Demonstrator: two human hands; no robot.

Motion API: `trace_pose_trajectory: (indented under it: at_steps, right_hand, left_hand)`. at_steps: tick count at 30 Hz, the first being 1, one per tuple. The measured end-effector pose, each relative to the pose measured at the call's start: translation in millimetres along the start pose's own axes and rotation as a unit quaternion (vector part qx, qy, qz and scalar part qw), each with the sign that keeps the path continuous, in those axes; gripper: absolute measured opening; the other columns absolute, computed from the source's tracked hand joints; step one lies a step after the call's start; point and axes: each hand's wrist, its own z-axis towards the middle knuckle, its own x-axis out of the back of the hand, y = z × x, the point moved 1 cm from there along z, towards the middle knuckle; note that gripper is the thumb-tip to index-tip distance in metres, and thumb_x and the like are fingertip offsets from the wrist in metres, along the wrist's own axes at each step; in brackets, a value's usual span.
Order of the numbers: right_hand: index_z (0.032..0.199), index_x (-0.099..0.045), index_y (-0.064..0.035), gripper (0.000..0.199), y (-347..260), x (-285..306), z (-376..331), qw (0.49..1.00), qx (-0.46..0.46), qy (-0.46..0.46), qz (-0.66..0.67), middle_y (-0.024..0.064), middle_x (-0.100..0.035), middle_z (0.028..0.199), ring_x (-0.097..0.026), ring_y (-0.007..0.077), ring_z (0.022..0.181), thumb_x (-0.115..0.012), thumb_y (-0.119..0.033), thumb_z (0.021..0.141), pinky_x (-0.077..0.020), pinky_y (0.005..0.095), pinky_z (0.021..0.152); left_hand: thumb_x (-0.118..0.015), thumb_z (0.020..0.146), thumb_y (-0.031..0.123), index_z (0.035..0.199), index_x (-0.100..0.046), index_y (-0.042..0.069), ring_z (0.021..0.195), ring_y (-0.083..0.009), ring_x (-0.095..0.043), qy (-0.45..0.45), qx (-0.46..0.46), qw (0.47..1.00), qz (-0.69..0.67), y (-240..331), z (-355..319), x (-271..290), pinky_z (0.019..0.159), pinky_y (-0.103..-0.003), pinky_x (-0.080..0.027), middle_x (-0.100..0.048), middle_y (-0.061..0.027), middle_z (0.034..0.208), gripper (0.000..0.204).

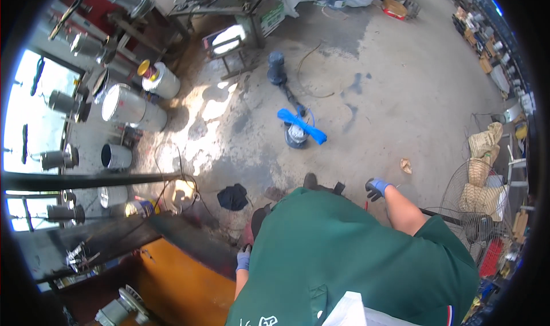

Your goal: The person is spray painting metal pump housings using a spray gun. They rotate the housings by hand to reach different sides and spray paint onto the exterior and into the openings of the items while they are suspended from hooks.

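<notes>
My right hand (376,188), in a blue-violet glove with dark fingertips, hangs out over the grey floor at my right. Its fingers are apart and nothing shows in them. At my left side, my left hand (244,258) wears the same kind of glove. It is low beside a dark reddish surface, close to my body, and its fingers are too small and dark to read. On the floor ahead lies a dark motor-like machine (277,68) joined by a rod to a rounded grey part (297,136). A bright blue wrap (302,126) lies across that part.
Metal drums (124,104) and a bucket (116,156) stand at the left, below several wall-mounted motors (86,43). Near my left is an orange-brown bench top (186,277). A wire-guarded fan (476,226) and woven sacks (486,140) stand at the right. A dark cloth (232,197) lies on the floor.
</notes>
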Motion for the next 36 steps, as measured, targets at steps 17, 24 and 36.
trace_pose_trajectory:
  at_steps: [17,24,36]
  right_hand:
    - [0.121,-0.074,-0.0094,0.034,116.6,29.6,61.2,0.998,0.059,0.005,0.016,0.0164,-0.078,0.099,-0.077,0.0246,0.091,-0.074,-0.017,0.088,-0.0619,0.0428,0.071]
    - [0.102,-0.080,-0.0018,0.013,137.0,22.6,111.6,0.985,-0.045,-0.052,0.160,0.0151,-0.080,0.098,-0.078,0.0307,0.084,-0.072,-0.011,0.095,-0.0633,0.0454,0.073]
    - [0.103,-0.081,-0.0138,0.028,40.6,9.1,93.4,0.889,0.212,0.103,-0.393,0.0111,-0.079,0.099,-0.075,0.0273,0.087,-0.072,-0.034,0.085,-0.0581,0.0425,0.078]
  left_hand:
    - [-0.067,0.095,0.026,0.117,-0.072,-0.003,0.097,-0.0349,-0.074,-0.048,-0.224,0.952,0.203,307.1,96.2,-49.0,0.085,-0.046,-0.057,-0.076,-0.0261,0.102,0.036]
    - [-0.066,0.096,0.028,0.114,-0.073,-0.004,0.097,-0.0360,-0.073,-0.076,-0.204,0.953,0.213,442.5,129.6,-111.6,0.085,-0.047,-0.056,-0.076,-0.0265,0.101,0.037]
    - [-0.064,0.098,0.030,0.110,-0.073,-0.005,0.095,-0.0378,-0.073,-0.077,-0.139,0.974,0.164,432.0,190.4,-39.6,0.084,-0.048,-0.055,-0.076,-0.0273,0.101,0.039]
